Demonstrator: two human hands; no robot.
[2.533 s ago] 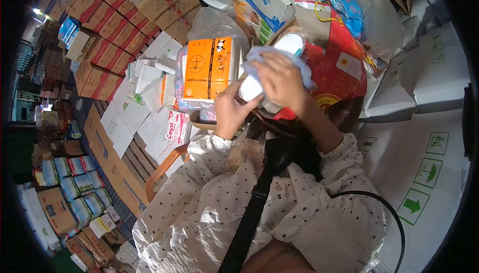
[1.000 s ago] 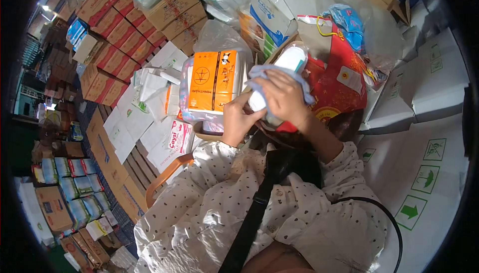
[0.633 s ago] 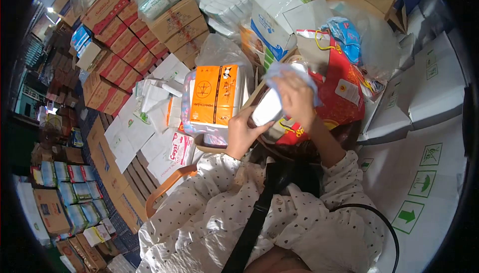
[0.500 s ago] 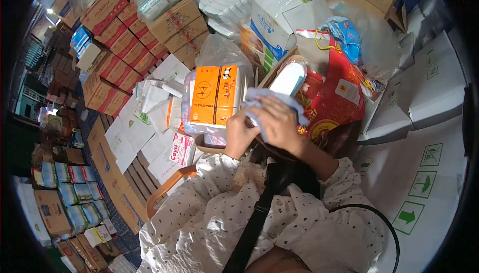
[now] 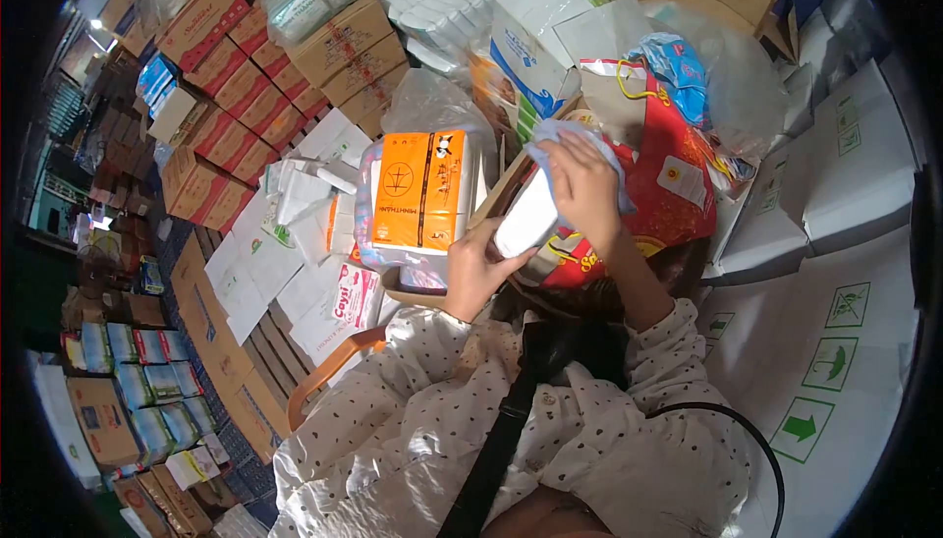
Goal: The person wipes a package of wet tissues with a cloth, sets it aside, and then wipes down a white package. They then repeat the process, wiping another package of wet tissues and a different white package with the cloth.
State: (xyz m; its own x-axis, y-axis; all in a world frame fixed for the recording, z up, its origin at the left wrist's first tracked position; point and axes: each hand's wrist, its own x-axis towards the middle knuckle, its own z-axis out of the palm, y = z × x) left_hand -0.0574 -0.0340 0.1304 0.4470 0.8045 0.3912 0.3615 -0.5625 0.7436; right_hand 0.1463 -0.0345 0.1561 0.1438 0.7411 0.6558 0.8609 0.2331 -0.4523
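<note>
In the head view, a white oblong pack (image 5: pixel 528 220) is held at a slant in front of me. My left hand (image 5: pixel 475 271) grips its near end, with thumb and fingers on the sides. My right hand (image 5: pixel 583 184) presses a pale lilac-blue cloth (image 5: pixel 552 131) over the far end, which the cloth hides. Beneath the pack lies a red bag (image 5: pixel 660 184) with yellow print. Left of it, close to my left hand, sits an orange-and-white tissue pack (image 5: pixel 417 189) on other wrapped goods.
A pink-and-white pack (image 5: pixel 357 294) and loose white packs lie at left on flattened cartons. Stacked red-and-brown boxes (image 5: pixel 231 66) stand behind. Large white cartons (image 5: pixel 815 341) line my right side. An orange chair arm (image 5: pixel 329 371) is near my left elbow.
My right hand and the cloth have moved right and up to the pack's far end. The near part of the white pack, covered before, now shows. My left hand stays about where it was.
</note>
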